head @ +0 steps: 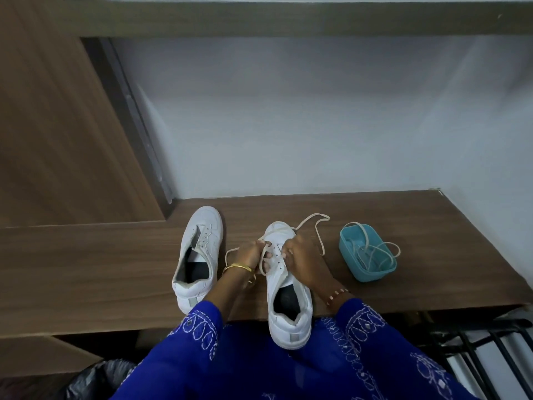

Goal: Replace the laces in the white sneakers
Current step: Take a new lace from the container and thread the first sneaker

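You had two white sneakers on the brown wooden tabletop point(403, 226). The left sneaker point(199, 255) stood apart on your left, toe pointing away from you, its eyelets bare near the toe, the tongue laid open and a loose cream strand trailing along its opening. The right sneaker point(288, 290) lay directly before you, its heel jutting over the near edge of the tabletop above your blue embroidered clothing point(259, 370). A cream lace point(314, 226) was partly threaded through its forward eyelets; one end looped out past the toe and down the right side, another curved out to the left of your wrist.

Your left hand point(248, 255), a gold bangle point(238, 267) at the wrist, sat over the left flank of the eyelet rows with its fingers curled, the grip pinching a strand of the lace just above the eyelets. Your right hand point(302, 261), a beaded bracelet point(337, 294) at its wrist, lay over the right flank of the same shoe, fingers bent down onto the upper; whether its grip held the lace or only steadied the shoe, I could not tell.

Near the shoe's right side stood a teal plastic container point(352, 255), with another lace point(375, 252) coiled inside and spilling over its rim.
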`<state>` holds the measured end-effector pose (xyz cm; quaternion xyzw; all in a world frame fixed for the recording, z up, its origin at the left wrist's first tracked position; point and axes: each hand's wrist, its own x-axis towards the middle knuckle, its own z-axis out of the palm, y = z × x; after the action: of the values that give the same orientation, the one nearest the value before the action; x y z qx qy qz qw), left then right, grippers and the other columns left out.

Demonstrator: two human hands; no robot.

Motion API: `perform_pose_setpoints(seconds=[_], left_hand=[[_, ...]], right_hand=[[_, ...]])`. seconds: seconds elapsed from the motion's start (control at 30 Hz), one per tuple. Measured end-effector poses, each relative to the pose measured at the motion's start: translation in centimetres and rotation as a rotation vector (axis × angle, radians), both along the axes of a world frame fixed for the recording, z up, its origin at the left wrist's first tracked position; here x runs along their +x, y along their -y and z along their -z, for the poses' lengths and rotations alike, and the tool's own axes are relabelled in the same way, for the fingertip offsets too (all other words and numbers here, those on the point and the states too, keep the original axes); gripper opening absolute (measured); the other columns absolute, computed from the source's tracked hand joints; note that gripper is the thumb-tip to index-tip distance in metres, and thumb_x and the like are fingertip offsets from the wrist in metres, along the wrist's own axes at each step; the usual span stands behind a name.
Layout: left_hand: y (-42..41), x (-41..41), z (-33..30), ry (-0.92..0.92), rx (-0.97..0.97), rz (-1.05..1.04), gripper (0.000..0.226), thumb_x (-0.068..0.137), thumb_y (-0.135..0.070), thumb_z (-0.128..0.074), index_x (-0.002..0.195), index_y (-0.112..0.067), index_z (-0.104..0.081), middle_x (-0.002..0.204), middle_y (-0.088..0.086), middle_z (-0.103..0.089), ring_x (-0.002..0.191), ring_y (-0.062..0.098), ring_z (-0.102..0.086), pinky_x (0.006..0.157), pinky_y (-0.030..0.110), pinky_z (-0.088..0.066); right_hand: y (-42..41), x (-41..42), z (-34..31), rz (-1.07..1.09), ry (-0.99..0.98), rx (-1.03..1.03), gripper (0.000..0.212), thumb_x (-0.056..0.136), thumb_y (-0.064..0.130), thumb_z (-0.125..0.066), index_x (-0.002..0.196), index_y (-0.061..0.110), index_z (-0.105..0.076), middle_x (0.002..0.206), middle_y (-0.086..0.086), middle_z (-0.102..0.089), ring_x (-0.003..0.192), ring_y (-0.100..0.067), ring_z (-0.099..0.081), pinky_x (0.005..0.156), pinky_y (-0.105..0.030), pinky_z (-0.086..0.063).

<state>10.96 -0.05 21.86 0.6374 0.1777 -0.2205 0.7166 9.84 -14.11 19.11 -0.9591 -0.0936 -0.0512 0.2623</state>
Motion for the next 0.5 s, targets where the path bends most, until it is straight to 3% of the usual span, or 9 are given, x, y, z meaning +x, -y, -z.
perform_pose_setpoints(seconds=[0.1,0.2,0.27,0.37,0.43,0.5], left_hand=[[1.0,-0.7,1.1,0.131,0.122,0.006,0.025,0.096,-0.003,-0.036,0.084,-0.011,-0.056,0.075,0.004,-0.056,0.062,0.011,-0.049,0.055,0.019,-0.04],[1.1,-1.7,2.8,0.346,0.313,0.197,0.025,0.094,0.0,-0.039,0.107,-0.007,-0.06,0.103,0.006,-0.06,0.094,0.018,-0.056,0.083,0.023,-0.045],[0.8,-2.1,3.6,0.421,0.423,0.351,0.031,0.094,-0.002,-0.042,0.121,-0.005,-0.056,0.122,0.006,-0.057,0.117,0.019,-0.05,0.102,0.026,-0.037],[0.7,-2.2,4.2,0.523,0.626,0.532,0.039,0.094,-0.017,-0.049,0.132,-0.011,-0.047,0.135,0.008,-0.051,0.126,0.021,-0.045,0.106,0.026,-0.032],[0.6,-2.3,4.5,0.566,0.733,0.599,0.043,0.094,-0.023,-0.05,0.135,-0.014,-0.043,0.137,0.007,-0.048,0.127,0.022,-0.044,0.105,0.026,-0.033],[0.5,-2.5,4.8,0.592,0.782,0.619,0.046,0.094,-0.026,-0.05,0.138,-0.015,-0.04,0.14,0.006,-0.046,0.129,0.022,-0.042,0.106,0.027,-0.032]], right_hand=[[0.2,0.8,-2.7,0.122,-0.035,0.377,0.017,0.09,0.004,-0.041,0.081,0.011,-0.053,0.081,-0.003,-0.053,0.073,-0.015,-0.049,0.067,-0.02,-0.039],[0.5,1.2,-5.8,0.173,-0.113,0.648,0.017,0.096,0.002,-0.038,0.085,0.009,-0.05,0.073,0.004,-0.054,0.063,-0.009,-0.046,0.054,-0.008,-0.037],[0.6,1.5,-8.2,0.205,-0.1,0.828,0.023,0.096,0.003,-0.037,0.081,0.014,-0.05,0.072,0.002,-0.057,0.063,-0.01,-0.052,0.056,-0.011,-0.042],[1.4,1.6,-12.3,0.262,0.049,1.164,0.029,0.094,-0.001,-0.037,0.078,0.019,-0.05,0.064,0.002,-0.056,0.055,-0.008,-0.054,0.054,-0.018,-0.046],[2.1,1.5,-14.2,0.27,0.137,1.173,0.027,0.094,0.0,-0.038,0.079,0.018,-0.051,0.062,0.0,-0.051,0.049,-0.005,-0.05,0.051,-0.017,-0.045],[2.3,1.3,-14.2,0.287,0.118,0.976,0.022,0.094,0.005,-0.041,0.079,0.015,-0.054,0.061,-0.001,-0.049,0.048,-0.006,-0.046,0.051,-0.02,-0.042]])
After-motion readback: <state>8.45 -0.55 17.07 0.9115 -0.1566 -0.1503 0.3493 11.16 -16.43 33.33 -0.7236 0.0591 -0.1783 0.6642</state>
